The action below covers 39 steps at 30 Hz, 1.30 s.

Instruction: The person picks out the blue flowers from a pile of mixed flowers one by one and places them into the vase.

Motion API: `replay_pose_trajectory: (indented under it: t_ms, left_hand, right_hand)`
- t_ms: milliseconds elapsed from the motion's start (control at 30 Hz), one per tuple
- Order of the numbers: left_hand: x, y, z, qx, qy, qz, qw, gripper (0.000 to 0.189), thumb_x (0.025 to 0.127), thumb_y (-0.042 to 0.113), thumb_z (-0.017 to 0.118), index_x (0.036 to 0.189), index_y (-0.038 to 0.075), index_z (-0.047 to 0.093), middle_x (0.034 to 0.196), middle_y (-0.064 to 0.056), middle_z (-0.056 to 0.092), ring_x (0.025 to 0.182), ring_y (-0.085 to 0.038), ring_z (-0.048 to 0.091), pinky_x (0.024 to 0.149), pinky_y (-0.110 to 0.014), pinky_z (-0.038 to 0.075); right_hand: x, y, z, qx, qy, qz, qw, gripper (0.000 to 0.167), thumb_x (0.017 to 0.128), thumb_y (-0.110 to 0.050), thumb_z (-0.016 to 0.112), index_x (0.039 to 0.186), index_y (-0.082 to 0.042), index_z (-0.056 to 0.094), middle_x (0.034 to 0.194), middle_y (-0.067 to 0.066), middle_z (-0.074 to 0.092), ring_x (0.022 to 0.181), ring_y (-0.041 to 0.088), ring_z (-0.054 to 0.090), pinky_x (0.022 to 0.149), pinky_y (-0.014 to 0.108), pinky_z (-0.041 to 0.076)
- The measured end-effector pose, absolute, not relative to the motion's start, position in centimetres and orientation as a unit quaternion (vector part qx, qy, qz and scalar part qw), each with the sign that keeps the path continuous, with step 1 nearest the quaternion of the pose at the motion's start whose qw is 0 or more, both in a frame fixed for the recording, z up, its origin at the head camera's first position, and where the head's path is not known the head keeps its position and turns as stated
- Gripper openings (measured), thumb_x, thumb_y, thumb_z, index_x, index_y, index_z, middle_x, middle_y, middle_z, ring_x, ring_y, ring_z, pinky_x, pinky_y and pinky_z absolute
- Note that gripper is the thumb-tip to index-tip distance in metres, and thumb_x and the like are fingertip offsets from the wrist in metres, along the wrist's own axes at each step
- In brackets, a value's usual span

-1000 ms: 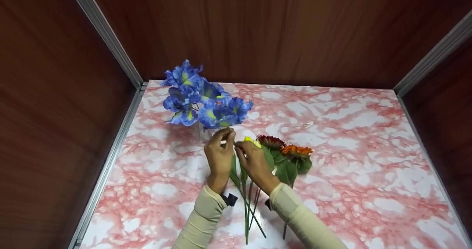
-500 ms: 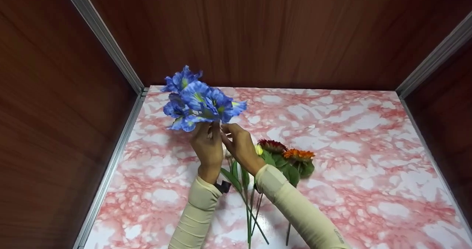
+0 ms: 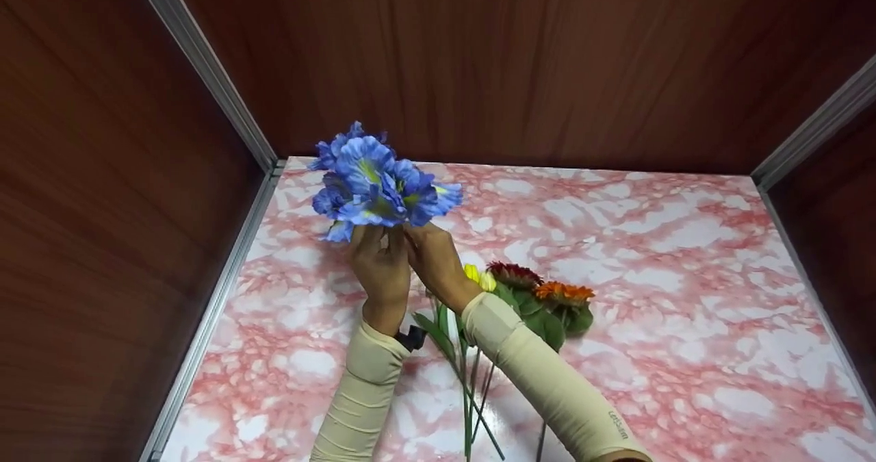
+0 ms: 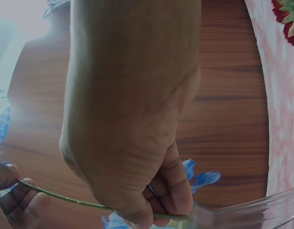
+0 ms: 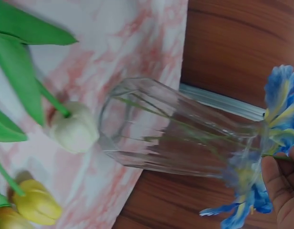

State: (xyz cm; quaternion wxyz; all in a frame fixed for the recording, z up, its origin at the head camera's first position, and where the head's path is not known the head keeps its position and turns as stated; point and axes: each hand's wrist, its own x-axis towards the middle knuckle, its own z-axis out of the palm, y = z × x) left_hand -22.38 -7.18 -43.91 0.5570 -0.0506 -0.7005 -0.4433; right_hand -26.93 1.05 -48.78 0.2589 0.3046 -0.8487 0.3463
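My left hand (image 3: 383, 274) pinches the green stem (image 4: 65, 198) of a blue artificial iris (image 3: 417, 195) near its lower end. My right hand (image 3: 441, 263) pinches the same stem farther up, just below the petals. In the left wrist view the stem's cut end sits close to the rim of the clear glass vase (image 4: 251, 210). Several stems stand inside the vase (image 5: 132, 162) in the right wrist view, with blue iris blooms (image 5: 282, 107) beyond its mouth. From the head, the held bloom overlaps the other irises, and blooms and hands hide the vase.
Yellow tulips (image 3: 472, 272) and a white tulip (image 5: 73, 126) lie on the pink-and-white marbled tabletop (image 3: 650, 243), their stems crossing toward me. Beside them are a dark red flower (image 3: 513, 275) and an orange flower (image 3: 564, 292) with broad leaves. Brown wood-grain panels (image 3: 479, 65) enclose the table.
Both hands have moved left and slightly away with the held iris, bringing its bloom over the irises in the vase. The flowers on the table lie as before.
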Motion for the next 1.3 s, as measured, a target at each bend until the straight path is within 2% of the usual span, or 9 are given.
replay_pose_trajectory:
  t_ms: [200,267,433,533,700,800,933,1033,1300]
  left_hand:
    - [-22.8,-7.4,-43.6,-0.057,-0.690,-0.432,0.579,0.016,0.074,-0.010,0.060,0.083,-0.002,0.071,0.080,-0.016,0.063,0.075,-0.029,0.057,0.067,-0.040,0.047]
    - [-23.1,-7.5,-43.8,-0.057,-0.686,-0.431,0.583,0.015,0.073,-0.009,0.059,0.079,-0.001,0.070,0.077,-0.015,0.062,0.071,-0.029,0.056,0.064,-0.041,0.047]
    - [-23.4,-7.8,-44.1,-0.052,-0.681,-0.432,0.588,0.010,0.070,-0.007,0.055,0.064,0.001,0.056,0.071,-0.014,0.054,0.064,-0.027,0.047,0.057,-0.040,0.040]
    - [-23.5,-7.9,-44.0,-0.047,-0.688,-0.420,0.591,0.009,0.069,-0.007,0.056,0.064,0.001,0.055,0.072,-0.014,0.054,0.066,-0.028,0.048,0.058,-0.041,0.041]
    - [-23.8,-8.0,-44.3,-0.036,-0.700,-0.406,0.586,0.011,0.069,-0.006,0.056,0.074,0.000,0.064,0.076,-0.015,0.060,0.068,-0.030,0.051,0.060,-0.044,0.045]
    - [-24.1,-8.2,-44.8,-0.030,-0.709,-0.398,0.582,0.008,0.067,-0.005,0.055,0.068,0.001,0.060,0.073,-0.015,0.059,0.066,-0.030,0.050,0.058,-0.044,0.044]
    - [-24.3,-8.4,-45.5,-0.029,-0.718,-0.397,0.570,0.010,0.070,-0.005,0.056,0.072,-0.002,0.065,0.078,-0.017,0.064,0.071,-0.033,0.056,0.062,-0.045,0.047]
    - [-24.5,-8.4,-46.0,-0.028,-0.724,-0.398,0.562,0.012,0.071,-0.006,0.057,0.076,-0.003,0.068,0.081,-0.017,0.065,0.075,-0.034,0.058,0.065,-0.045,0.047]
    - [-25.1,-8.6,-46.9,-0.019,-0.743,-0.383,0.549,0.009,0.073,-0.003,0.057,0.073,-0.003,0.066,0.079,-0.016,0.066,0.077,-0.037,0.059,0.066,-0.046,0.047]
  right_hand:
    - [-27.7,0.4,-48.3,0.310,-0.837,0.351,0.281,0.009,0.091,0.000,0.059,0.088,-0.003,0.067,0.075,0.013,0.065,0.077,0.031,0.067,0.065,0.042,0.053]
    - [-28.1,0.1,-48.3,0.309,-0.831,0.375,0.271,0.011,0.091,0.003,0.057,0.087,-0.002,0.066,0.080,0.013,0.065,0.083,0.030,0.065,0.073,0.042,0.052]
    - [-28.7,-0.5,-48.1,0.306,-0.812,0.432,0.245,0.020,0.095,0.001,0.052,0.113,0.000,0.061,0.108,0.012,0.063,0.108,0.024,0.057,0.097,0.036,0.042]
    - [-28.8,-0.7,-48.0,0.310,-0.810,0.430,0.249,0.025,0.095,-0.001,0.053,0.120,0.000,0.059,0.115,0.013,0.062,0.114,0.024,0.055,0.101,0.036,0.039]
    - [-28.7,-0.7,-48.7,0.295,-0.836,0.363,0.288,0.014,0.091,0.000,0.058,0.104,0.000,0.065,0.094,0.017,0.066,0.089,0.034,0.064,0.079,0.046,0.051]
    - [-28.4,-0.7,-49.5,0.282,-0.843,0.336,0.312,0.007,0.087,0.000,0.063,0.094,0.000,0.065,0.080,0.018,0.065,0.074,0.037,0.064,0.066,0.049,0.050]
    - [-28.4,-1.0,-50.6,0.276,-0.838,0.349,0.317,0.026,0.089,0.003,0.058,0.114,-0.001,0.064,0.100,0.020,0.065,0.094,0.035,0.062,0.083,0.046,0.049]
    - [-28.7,-1.2,-51.5,0.269,-0.838,0.357,0.312,0.040,0.092,0.002,0.053,0.131,-0.006,0.056,0.124,0.019,0.058,0.118,0.033,0.051,0.102,0.046,0.038]
    - [-28.9,-1.4,-53.1,0.228,-0.852,0.357,0.306,0.064,0.077,0.012,0.063,0.138,-0.001,0.047,0.135,0.021,0.046,0.126,0.034,0.041,0.108,0.042,0.033]
